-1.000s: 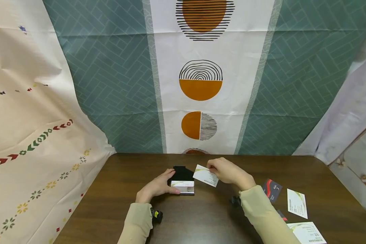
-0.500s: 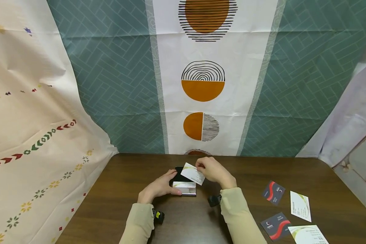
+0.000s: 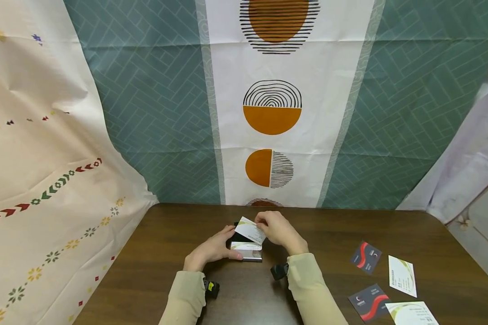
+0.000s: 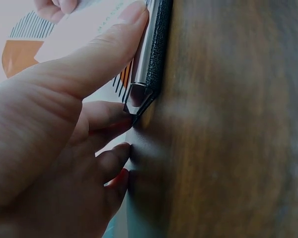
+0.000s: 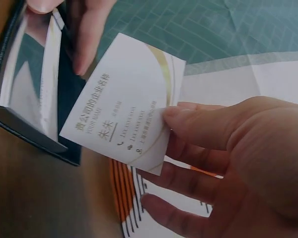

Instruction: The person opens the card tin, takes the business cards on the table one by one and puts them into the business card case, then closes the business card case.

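A black business card holder (image 3: 252, 256) with a shiny metal pocket lies open on the table, its dark lid folded back. White cards (image 3: 244, 246) show inside the pocket. My left hand (image 3: 212, 247) grips the holder at its left end, thumb along the metal front and fingers at the far side. In the left wrist view the thumb (image 4: 131, 17) presses the metal edge. My right hand (image 3: 279, 231) pinches a white business card (image 5: 124, 99) with a gold-green curve by one end. The card is tilted over the holder's lid, its free end pointing toward the holder.
To the right on the brown table (image 3: 158, 280) lie two dark cards with red waves, a farther one (image 3: 366, 257) and a nearer one (image 3: 368, 301). Two white cards, one upright (image 3: 402, 276) and one at the frame's bottom (image 3: 412, 313), lie beside them. A patterned cloth (image 3: 268, 135) hangs behind.
My right hand has carried the white card leftward, from beside the holder to over its lid. My left hand keeps its grip on the holder.
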A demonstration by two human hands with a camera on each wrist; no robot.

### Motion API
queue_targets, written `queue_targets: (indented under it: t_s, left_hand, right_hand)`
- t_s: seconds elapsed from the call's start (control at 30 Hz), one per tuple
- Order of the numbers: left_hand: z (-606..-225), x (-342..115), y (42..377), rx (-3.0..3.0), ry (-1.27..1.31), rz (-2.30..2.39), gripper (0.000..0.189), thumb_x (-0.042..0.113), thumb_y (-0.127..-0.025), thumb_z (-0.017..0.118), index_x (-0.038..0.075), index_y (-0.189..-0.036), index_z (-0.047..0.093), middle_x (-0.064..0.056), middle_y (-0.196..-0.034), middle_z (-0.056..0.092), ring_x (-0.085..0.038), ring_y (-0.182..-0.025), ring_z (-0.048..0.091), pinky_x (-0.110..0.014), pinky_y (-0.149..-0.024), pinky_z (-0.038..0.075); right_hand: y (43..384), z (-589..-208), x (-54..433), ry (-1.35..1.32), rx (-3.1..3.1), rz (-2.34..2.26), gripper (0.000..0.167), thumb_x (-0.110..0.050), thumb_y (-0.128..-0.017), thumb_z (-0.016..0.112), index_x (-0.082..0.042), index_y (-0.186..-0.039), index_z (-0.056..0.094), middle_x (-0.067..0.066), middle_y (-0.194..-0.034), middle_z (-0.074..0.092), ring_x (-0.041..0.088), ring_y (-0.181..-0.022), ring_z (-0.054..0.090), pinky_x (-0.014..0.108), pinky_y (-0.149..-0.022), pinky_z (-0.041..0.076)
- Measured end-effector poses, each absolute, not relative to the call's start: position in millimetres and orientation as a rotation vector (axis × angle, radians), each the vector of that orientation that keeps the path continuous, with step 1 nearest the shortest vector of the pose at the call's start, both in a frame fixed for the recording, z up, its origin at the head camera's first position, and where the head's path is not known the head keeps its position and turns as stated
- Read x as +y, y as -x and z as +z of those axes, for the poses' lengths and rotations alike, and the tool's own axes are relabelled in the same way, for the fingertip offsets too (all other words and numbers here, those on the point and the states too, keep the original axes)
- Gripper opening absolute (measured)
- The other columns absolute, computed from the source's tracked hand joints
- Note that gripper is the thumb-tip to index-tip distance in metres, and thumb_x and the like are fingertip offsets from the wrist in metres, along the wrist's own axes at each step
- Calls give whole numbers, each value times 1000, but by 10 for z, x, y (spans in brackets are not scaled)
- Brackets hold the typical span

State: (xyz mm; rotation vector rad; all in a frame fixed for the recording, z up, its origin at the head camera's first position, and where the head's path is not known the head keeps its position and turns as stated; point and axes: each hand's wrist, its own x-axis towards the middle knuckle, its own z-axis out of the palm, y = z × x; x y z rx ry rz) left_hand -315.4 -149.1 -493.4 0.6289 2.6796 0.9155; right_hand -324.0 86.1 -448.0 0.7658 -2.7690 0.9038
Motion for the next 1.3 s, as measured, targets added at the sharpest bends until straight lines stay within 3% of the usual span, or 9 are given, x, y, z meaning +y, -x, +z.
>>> queue_targets:
  t_s: [0.47, 1.3]
  left_hand:
    - [-4943, -1485, 3149, 2677, -604, 929, 94, 43, -76, 83, -2, -147, 40, -18, -157, 26, -35, -142, 26, -51, -111, 27]
    - [-4972, -1497, 3162, 2678, -660, 943, 88, 42, -76, 84, 3, -145, 45, -19, -155, 29, -36, -140, 30, -52, -110, 29]
  right_hand:
    - [3242, -4586, 752, -757, -2747, 870, 12, -2, -92, 65, -10, -98, 69, 3, -95, 67, 20, -88, 61, 41, -82, 52]
    - [3203, -4562, 718, -773, -2772, 814, 11, -3, -92, 63, -10, -97, 71, 4, -91, 66, 19, -84, 61, 40, -77, 51]
